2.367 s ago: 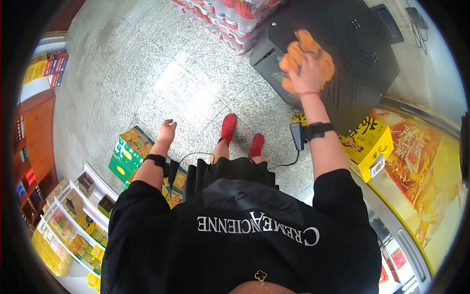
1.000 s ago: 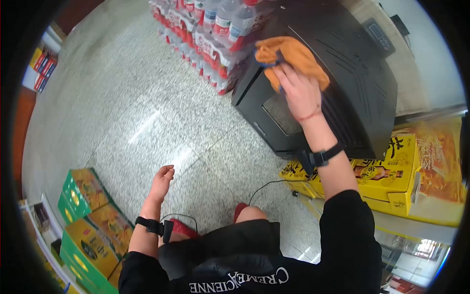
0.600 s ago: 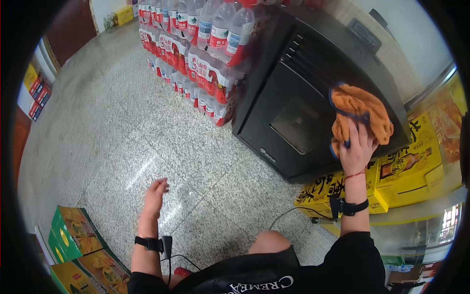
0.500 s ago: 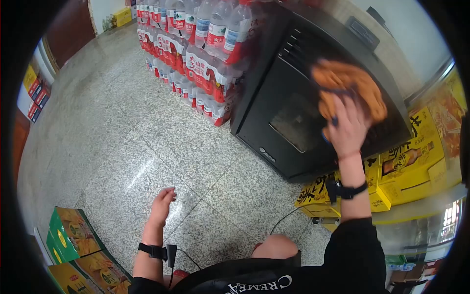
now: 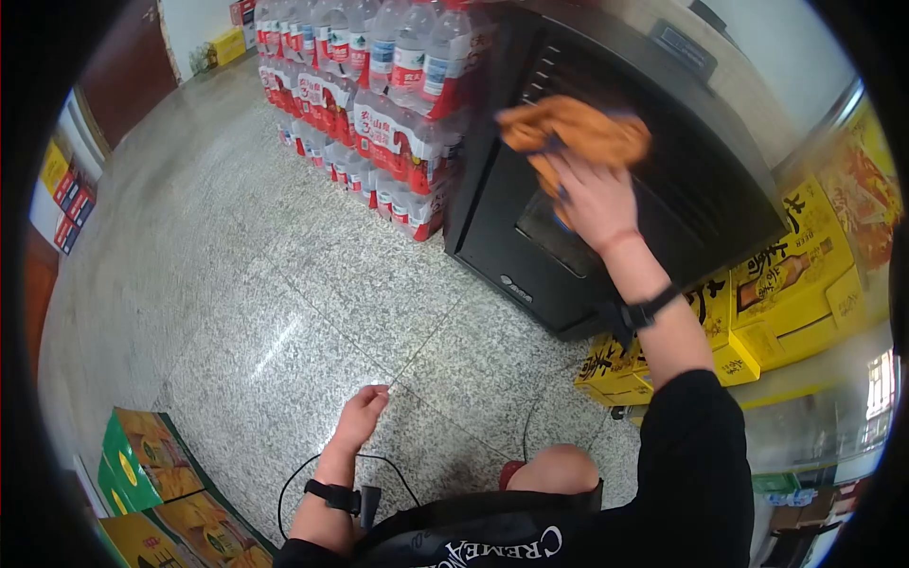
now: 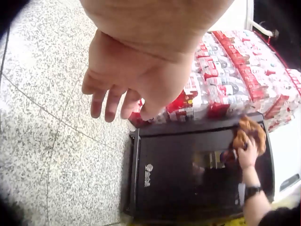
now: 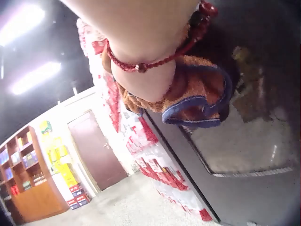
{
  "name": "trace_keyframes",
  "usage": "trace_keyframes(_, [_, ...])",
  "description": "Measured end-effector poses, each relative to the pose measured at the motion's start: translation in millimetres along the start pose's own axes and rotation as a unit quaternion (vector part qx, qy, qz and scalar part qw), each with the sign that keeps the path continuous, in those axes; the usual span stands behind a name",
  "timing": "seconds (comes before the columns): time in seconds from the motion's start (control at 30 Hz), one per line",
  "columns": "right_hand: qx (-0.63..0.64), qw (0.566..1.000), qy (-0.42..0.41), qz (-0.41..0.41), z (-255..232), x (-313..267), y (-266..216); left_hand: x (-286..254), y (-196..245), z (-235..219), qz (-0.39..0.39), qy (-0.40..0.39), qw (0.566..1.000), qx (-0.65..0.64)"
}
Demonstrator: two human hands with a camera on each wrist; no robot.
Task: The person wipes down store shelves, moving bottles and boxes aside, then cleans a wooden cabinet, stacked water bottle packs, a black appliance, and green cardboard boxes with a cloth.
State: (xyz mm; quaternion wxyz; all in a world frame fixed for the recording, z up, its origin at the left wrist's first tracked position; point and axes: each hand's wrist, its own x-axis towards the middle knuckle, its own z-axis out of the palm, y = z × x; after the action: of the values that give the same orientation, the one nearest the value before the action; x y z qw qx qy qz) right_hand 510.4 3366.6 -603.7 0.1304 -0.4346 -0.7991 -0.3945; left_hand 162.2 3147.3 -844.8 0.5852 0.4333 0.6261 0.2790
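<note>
My right hand [image 5: 601, 204] holds a bunched orange cloth [image 5: 579, 131] with blue edging against the front of a black appliance [image 5: 682, 204]. The cloth lies at the upper left of that front, above a small window [image 5: 549, 251]. In the right wrist view, folds of the cloth [image 7: 197, 92] show below the wrist, while most of the fingers are hidden. My left hand [image 5: 362, 417] hangs over the floor with loose fingers and nothing in it, as the left wrist view also shows of this hand [image 6: 136, 63].
Shrink-wrapped water bottles [image 5: 398, 133] are stacked left of the appliance. Yellow beer cartons [image 5: 781, 284] stand at its right, green boxes [image 5: 156, 464] at the lower left. A black cable [image 5: 284, 492] loops by the left forearm. Speckled tile floor [image 5: 265, 312] spreads in front.
The view has tilted up from the appliance's top to its front. My right hand has swept the cloth to the right, then back left across the front. My left hand has shifted slightly right.
</note>
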Motion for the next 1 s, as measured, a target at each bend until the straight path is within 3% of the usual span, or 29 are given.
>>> trace_keyframes(0.1, [0.011, 0.997, -0.076, 0.018, 0.0, -80.4, -3.8, 8.8, -28.1, -16.0, 0.005, 0.066, 0.998, -0.009])
trace_keyframes(0.2, [0.011, 0.989, -0.142, -0.027, 29.1, -154.1, -13.9, 15.3, -47.1, -20.0, 0.016, 0.089, 0.994, 0.059])
trace_keyframes(0.27, [0.004, 0.976, -0.188, -0.108, 43.2, -178.6, -23.8, 11.6, -48.9, -19.2, 0.01, 0.076, 0.993, 0.094])
trace_keyframes(0.33, [0.015, 0.962, -0.24, -0.131, 54.0, -173.4, -27.3, 3.4, -40.2, -17.4, -0.013, 0.037, 0.98, 0.195])
trace_keyframes(0.4, [0.038, 0.923, -0.349, -0.159, 50.8, -140.3, -26.9, 2.8, -41.6, -15.8, -0.023, 0.016, 0.976, 0.215])
trace_keyframes(0.47, [0.052, 0.922, -0.35, -0.156, 33.8, -86.6, -25.8, 3.1, -46.7, -15.2, -0.003, 0.015, 0.971, 0.239])
trace_keyframes(0.53, [0.054, 0.974, -0.198, -0.1, 38.1, -40.8, -20.8, 3.7, -50.0, -17.5, -0.009, 0.015, 0.97, 0.243])
trace_keyframes(0.6, [-0.06, 0.991, -0.002, -0.119, 34.2, 10.8, -14.5, 4.9, -46.6, -15.0, -0.013, 0.013, 0.969, 0.246])
trace_keyframes(0.73, [-0.017, 0.996, 0.091, 0.002, 17.1, 80.8, -29.9, 1.8, -42.1, -15.9, -0.005, 0.024, 0.966, 0.258])
trace_keyframes(0.77, [0.007, 0.999, -0.011, 0.038, 24.7, 82.6, -40.1, 1.6, -40.7, -15.1, 0.004, 0.021, 0.966, 0.258])
trace_keyframes(0.8, [-0.047, 0.994, 0.093, -0.019, 70.5, 72.4, -40.2, 0.9, -38.8, -14.6, 0.014, 0.019, 0.966, 0.259])
trace_keyframes(0.87, [0.011, 0.998, -0.028, -0.057, 94.4, 46.3, -70.1, -0.4, -34.6, -14.7, -0.003, 0.013, 0.964, 0.264])
trace_keyframes(0.93, [0.096, 0.974, -0.199, -0.059, 129.3, 3.6, -104.5, -3.3, -35.9, -15.8, 0.009, 0.011, 0.962, 0.273])
trace_keyframes(0.97, [0.154, 0.967, -0.204, -0.016, 167.1, -35.4, -123.9, -3.3, -39.2, -17.5, -0.001, 0.009, 0.961, 0.278])
trace_keyframes(1.0, [0.15, 0.946, -0.287, -0.015, 187.0, -68.9, -139.4, -2.9, -40.0, -18.9, 0.001, 0.013, 0.96, 0.279])
